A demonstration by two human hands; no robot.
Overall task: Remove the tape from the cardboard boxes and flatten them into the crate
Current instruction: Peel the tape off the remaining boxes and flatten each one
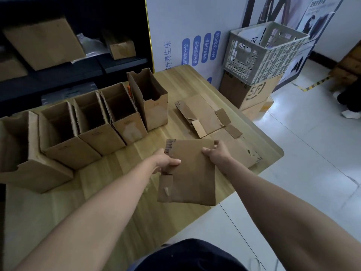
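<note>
I hold a flattened cardboard box [192,173] above the wooden table [101,184]. My left hand [166,160] grips its left edge, thumb on top. My right hand [216,151] grips its upper right corner. A small flap with a scrap of tape hangs at the box's lower left. Several open upright cardboard boxes [121,114] stand in a row across the table's left and back. Two flattened boxes [205,114] lie on the table's right side. The grey plastic crate [261,53] sits on a stack of cardboard boxes beyond the table's far right corner.
A dark shelf [58,75] with more cardboard boxes runs behind the table. A printed wall panel [195,36] stands at the back. White tiled floor [302,153] lies to the right, with someone's feet at the far right edge.
</note>
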